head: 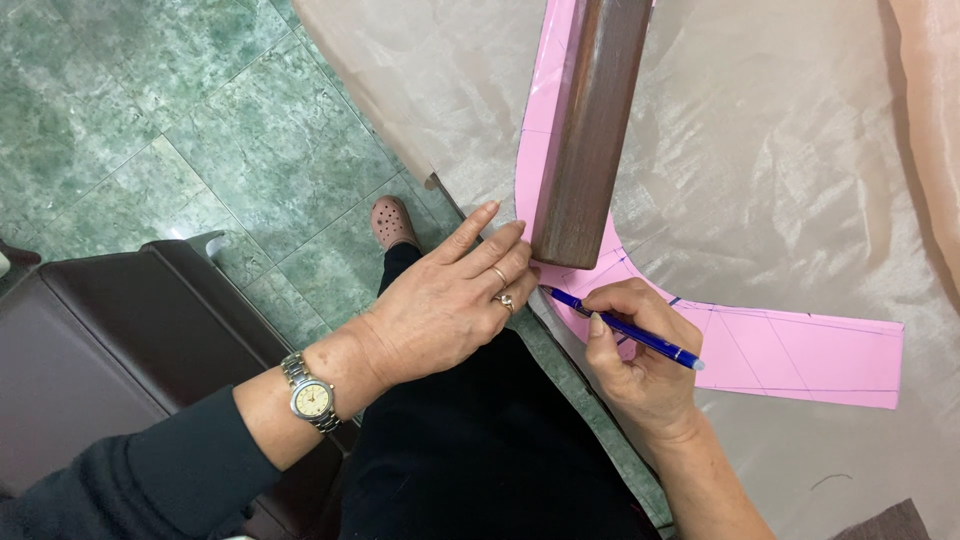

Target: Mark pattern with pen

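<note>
Pink curved paper pattern (760, 352) lies on sheer fabric (780, 160) (weighted by a wooden block (590, 130)); right hand (640, 365) grips a blue pen (620, 326), left hand (450, 300) presses flat, fingers extended. Tracing wants steady pressure.

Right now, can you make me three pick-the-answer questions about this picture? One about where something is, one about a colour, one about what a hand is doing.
1. Where does the brown wooden block lie?
A. on the pink paper pattern
B. on the green tiled floor
C. on the dark chair

2. What colour is the pen?
A. red
B. blue
C. yellow

3. What is the left hand doing?
A. holding the pen
B. hanging in the air
C. pressing flat beside the block

Answers:
1 A, the block lies along the pattern's upper arm.
2 B, its barrel is blue.
3 C, its fingers lie stretched out at the block's end, while the right hand grips the pen.
</note>
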